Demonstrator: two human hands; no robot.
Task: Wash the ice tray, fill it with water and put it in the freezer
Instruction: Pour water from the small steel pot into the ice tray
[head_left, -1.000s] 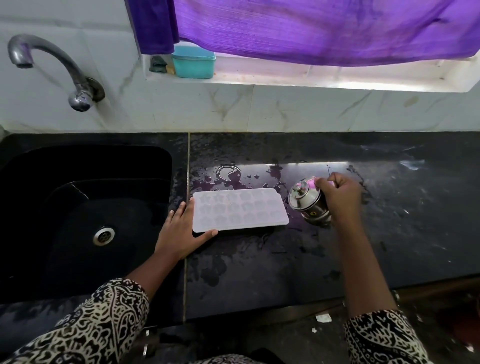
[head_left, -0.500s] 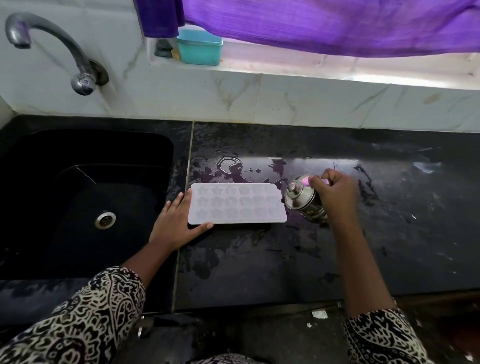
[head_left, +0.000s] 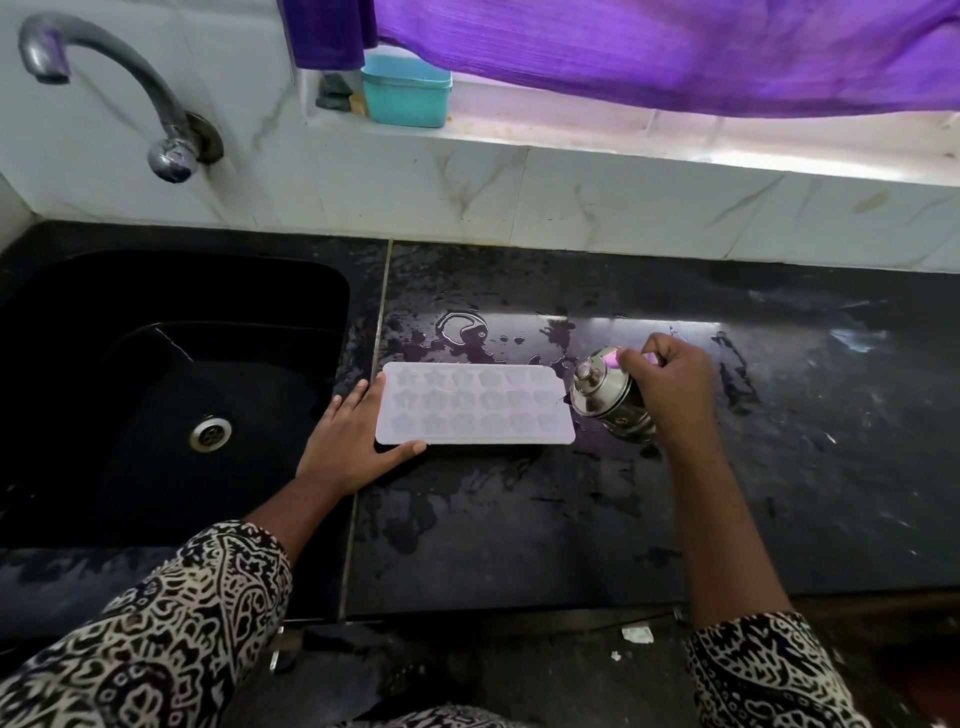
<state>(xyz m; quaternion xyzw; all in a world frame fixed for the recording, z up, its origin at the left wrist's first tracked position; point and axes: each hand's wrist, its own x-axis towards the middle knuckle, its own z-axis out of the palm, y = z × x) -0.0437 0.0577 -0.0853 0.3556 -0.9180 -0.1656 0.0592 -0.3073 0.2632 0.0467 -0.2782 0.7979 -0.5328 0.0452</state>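
Left hand (head_left: 353, 447) lies flat on the counter (head_left: 519, 530), fingers straight & together against the left short edge of the ice tray (head_left: 475, 405), thumb stretched along its near long edge; it braces the tray, grips nothing. Right hand (head_left: 670, 389) has fingers curled round a small steel vessel (head_left: 605, 397), tipped w/ its top towards the tray's right end; touching that corner or just off it, can't tell. Tray is white, flat on the black counter, long side running left-right, star-shaped cells in 3 rows, just right of the seam (head_left: 383, 312) btw counter slab & sink surround.

Edges/room: sink (head_left: 156, 291) opens right beside the left hand, deep & black, drain (head_left: 210, 434) at the bottom. Front counter edge runs under both forearms. Wide bare stretch of counter right of the right hand & in front of the tray. Behind the tray: puddle (head_left: 460, 330) & wet splashes, then tiled wall (head_left: 519, 208).

Around: tap (head_left: 119, 78) over the sink's back left, spout well apart from the tray. On the window ledge (head_left: 675, 140) a teal box (head_left: 405, 88) w/ a small dark item beside it, purple curtain (head_left: 649, 47) hanging above. Paper scraps (head_left: 636, 635) on the floor below the counter edge. Patterned sleeves (head_left: 156, 634) low in view
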